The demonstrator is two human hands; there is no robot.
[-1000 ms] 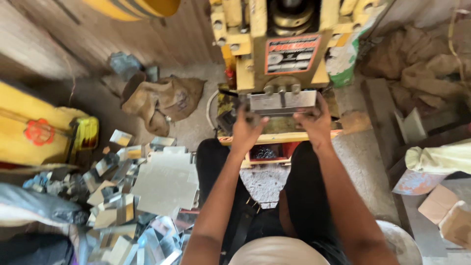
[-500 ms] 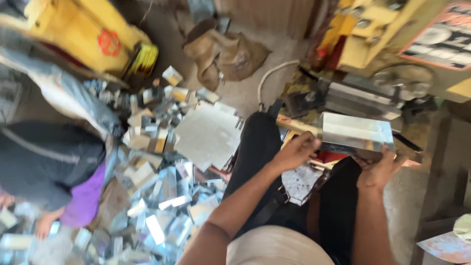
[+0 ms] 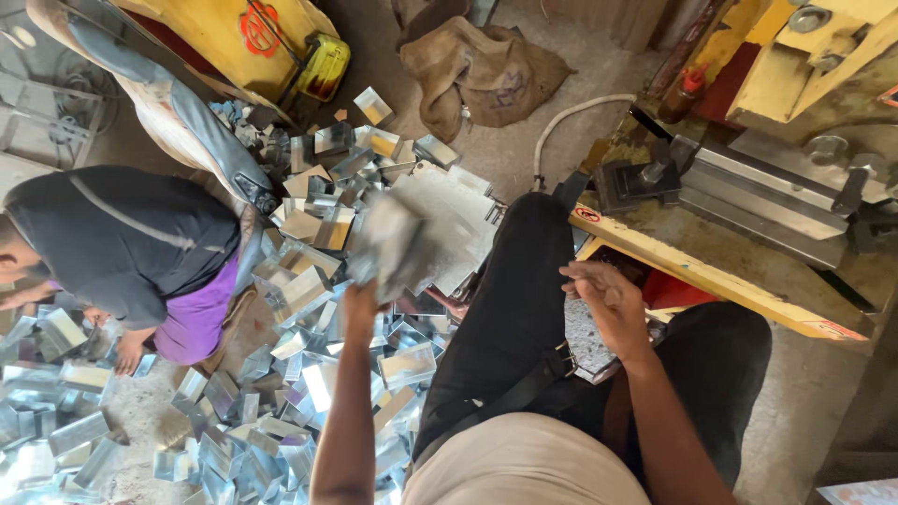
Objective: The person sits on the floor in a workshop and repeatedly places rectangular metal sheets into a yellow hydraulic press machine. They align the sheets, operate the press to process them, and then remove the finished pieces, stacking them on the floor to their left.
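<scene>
1. Nearest the camera, the seated person's pale shirt fills the bottom edge, and their dark trousers (image 3: 524, 309) run forward towards the press.
2. The right hand (image 3: 606, 297) hangs empty above the lap, its fingers loosely curled and apart, pinching nothing; it sits just short of the press, as though freed from the work.
3. The left hand (image 3: 363, 297) is stretched out to the person's left, over the floor. Its fingers are closed round the lower edge of a bent metal piece (image 3: 391, 245), which is blurred, so the exact grip cannot be told. The piece is held out over the heap, clear of the lap.
4. Below and around it lies the pile of shiny folded metal pieces (image 3: 281, 374), spread across the floor beside the seat, within arm's reach of the press.
5. A flat metal sheet (image 3: 449, 220) lies on the pile, just beyond the held piece.
6. To the far left, another person in a dark top (image 3: 131, 238) crouches among the pieces.
7. On the right stands the yellow press (image 3: 786, 84), its steel die bar (image 3: 776, 187) bare.
8. Farthest off, a brown sack (image 3: 482, 70) lies crumpled on the floor.
</scene>
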